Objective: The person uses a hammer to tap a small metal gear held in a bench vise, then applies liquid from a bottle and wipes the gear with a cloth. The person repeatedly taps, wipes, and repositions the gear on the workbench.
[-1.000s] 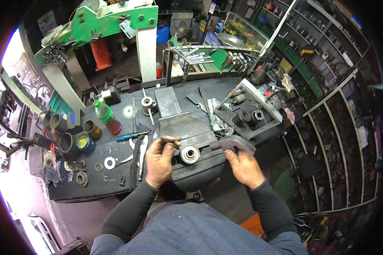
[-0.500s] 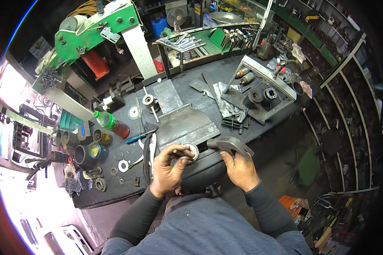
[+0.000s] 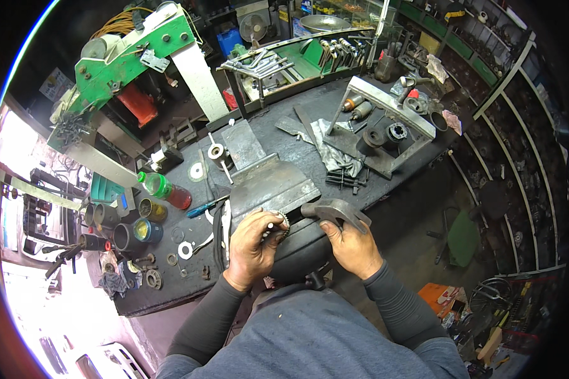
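Note:
My left hand (image 3: 253, 247) is closed around a small toothed metal gear (image 3: 284, 218), whose edge shows beyond my fingers. A short metal pin (image 3: 270, 227) sticks out between the same fingers. My right hand (image 3: 355, 251) grips a dark metal hammer (image 3: 339, 211) close to its head, the striking face pointing left toward the gear. The handle is mostly hidden under my hand. Both hands are over the near edge of a big bench vise (image 3: 275, 183), and the hammer and gear are a little apart.
The dark workbench (image 3: 284, 140) carries a green-capped bottle (image 3: 164, 191) of red liquid, a blue screwdriver (image 3: 202, 208) and several cans at left. A metal frame (image 3: 395, 107) and a grey rag (image 3: 335, 148) lie at right. A green press (image 3: 133, 57) stands far left.
My left hand has turned, so the gear shows more edge-on and the pin end faces up. The hammer has shifted slightly left. The whole view has tilted a little.

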Available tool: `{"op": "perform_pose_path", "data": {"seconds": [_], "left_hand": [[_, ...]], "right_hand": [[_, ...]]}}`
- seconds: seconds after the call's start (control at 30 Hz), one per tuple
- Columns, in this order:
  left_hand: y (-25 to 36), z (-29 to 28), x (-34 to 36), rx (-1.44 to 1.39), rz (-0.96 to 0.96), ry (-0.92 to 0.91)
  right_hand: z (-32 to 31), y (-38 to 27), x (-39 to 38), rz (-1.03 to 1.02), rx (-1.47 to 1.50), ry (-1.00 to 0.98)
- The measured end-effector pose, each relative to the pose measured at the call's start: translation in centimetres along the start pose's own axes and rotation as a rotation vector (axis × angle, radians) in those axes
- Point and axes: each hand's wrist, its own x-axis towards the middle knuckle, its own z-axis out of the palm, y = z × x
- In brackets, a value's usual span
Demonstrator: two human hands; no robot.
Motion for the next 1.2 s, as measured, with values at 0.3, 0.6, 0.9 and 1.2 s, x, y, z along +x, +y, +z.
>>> {"op": "perform_pose_path", "data": {"seconds": [0.3, 0.6, 0.9, 1.2], "left_hand": [[-0.6, -0.8, 0.7, 0.051, 0.033, -0.157], [-1.0, -0.3, 0.1, 0.065, 0.143, 0.02], [-2.0, -0.3, -0.2, 0.029, 0.123, -0.003], [-2.2, 0.2, -0.3, 0.072, 0.174, 0.042]], "right_hand": [[-2.0, -2.1, 1.6, -0.019, -0.087, -0.117], [-4.5, -12.4, 6.4, -0.268, -0.246, -0.421], [-7.4, -18.1, 8.0, -0.572, -0.429, -0.239], [-4.4, -13.8, 6.6, -0.232, -0.422, -0.498]]}}
